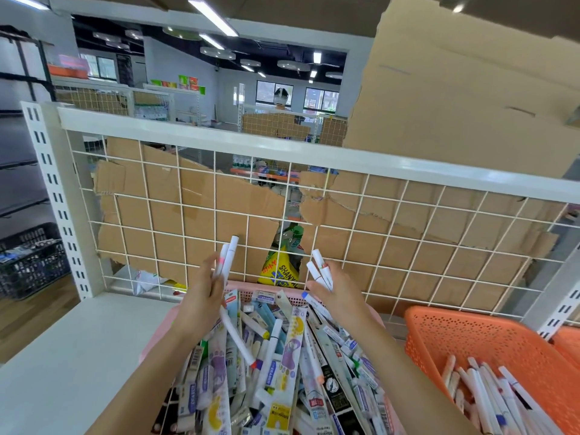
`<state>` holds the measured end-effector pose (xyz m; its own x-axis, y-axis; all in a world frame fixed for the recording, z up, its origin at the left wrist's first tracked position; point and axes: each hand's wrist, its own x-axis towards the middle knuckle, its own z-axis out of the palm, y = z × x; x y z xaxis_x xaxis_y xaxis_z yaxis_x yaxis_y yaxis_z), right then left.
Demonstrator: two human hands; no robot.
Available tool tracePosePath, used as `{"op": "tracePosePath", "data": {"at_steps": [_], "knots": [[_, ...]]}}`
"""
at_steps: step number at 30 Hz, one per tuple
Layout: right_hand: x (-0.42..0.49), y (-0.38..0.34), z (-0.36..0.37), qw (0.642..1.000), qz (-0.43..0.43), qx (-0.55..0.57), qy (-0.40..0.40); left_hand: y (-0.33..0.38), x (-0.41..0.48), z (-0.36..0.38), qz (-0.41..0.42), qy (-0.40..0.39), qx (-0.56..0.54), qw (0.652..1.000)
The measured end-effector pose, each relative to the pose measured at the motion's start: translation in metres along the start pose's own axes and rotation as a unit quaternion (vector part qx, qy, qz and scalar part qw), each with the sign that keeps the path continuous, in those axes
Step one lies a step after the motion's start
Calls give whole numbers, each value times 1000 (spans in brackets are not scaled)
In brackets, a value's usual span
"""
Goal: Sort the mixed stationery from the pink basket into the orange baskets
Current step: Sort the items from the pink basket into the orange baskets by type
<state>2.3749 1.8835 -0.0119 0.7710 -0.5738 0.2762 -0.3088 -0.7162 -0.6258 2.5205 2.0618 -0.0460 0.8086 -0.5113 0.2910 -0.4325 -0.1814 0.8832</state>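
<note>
Wire grid [345, 215] behind pink basket [157, 334], cardboard [175, 221], maybe bag [277, 271]

Bright, even indoor light from ceiling strip lights [213, 17] — soft shadows only, mild glare on the white top rail [439, 171]. Wide-angle lens bends the rail and wire grid [282, 215] toward the edges. Left hand [204, 287], right hand [337, 290] and the markers [227, 259] they hold look slightly soft — far room softer still.
</note>
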Motion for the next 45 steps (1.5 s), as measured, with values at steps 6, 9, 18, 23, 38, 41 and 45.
{"op": "tracePosePath", "data": {"at_steps": [6,9,18,23,38,41,45], "knots": [[-10,14,-15,999,29,16,40,21,-1,-8,55,3,-15,998],[-20,22,-33,997,41,20,66,31,-2,-5,63,21,-37,997],[-82,64,-102,975,115,16,192,55,-11,34,128,-63,-57,988],[-128,94,-145,957,146,-4,249,72,-17,66,156,-108,-61,980],[-171,164,-217,936,234,24,263,141,-57,193,143,-191,-80,968],[-156,174,-213,942,234,54,233,152,-70,237,111,-207,-52,971],[-139,194,-197,957,246,70,134,162,-88,288,81,-270,4,959]]}}
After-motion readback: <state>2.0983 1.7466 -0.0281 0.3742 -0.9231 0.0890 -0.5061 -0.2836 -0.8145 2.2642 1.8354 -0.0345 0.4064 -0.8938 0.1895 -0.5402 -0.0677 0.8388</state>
